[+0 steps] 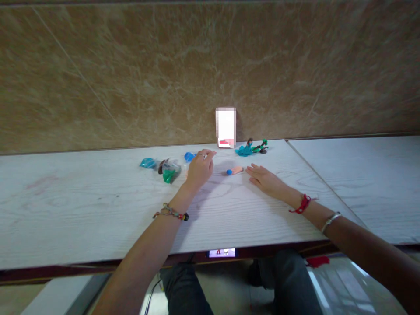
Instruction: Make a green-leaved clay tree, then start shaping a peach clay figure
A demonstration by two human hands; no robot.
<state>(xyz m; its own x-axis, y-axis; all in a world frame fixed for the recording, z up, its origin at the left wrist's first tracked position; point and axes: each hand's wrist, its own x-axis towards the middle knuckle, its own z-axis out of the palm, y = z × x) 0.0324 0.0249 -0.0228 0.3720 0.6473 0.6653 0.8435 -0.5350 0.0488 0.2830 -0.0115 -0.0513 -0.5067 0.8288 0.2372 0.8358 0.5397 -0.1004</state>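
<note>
Just in front of a propped-up phone (225, 127), my left hand (201, 167) hovers with fingers stretched toward its lower edge, holding nothing that I can see. My right hand (264, 179) lies open, palm down, on the white table. Close to its fingertips is a small peach-coloured clay piece (236, 170) with a blue clay ball (229, 172) at its left end. Left of my left hand are a bag of blue clay (189, 156), partly hidden by that hand, and a clear bag with green clay (169, 175).
A teal clay bag (148, 163) and a brown lump (161, 166) lie further left. Modelled teal clay (244, 151) and a green-and-brown clay figure (261, 147) stand by the marbled wall (164, 78). A lit screen (222, 253) shows at the table's front edge.
</note>
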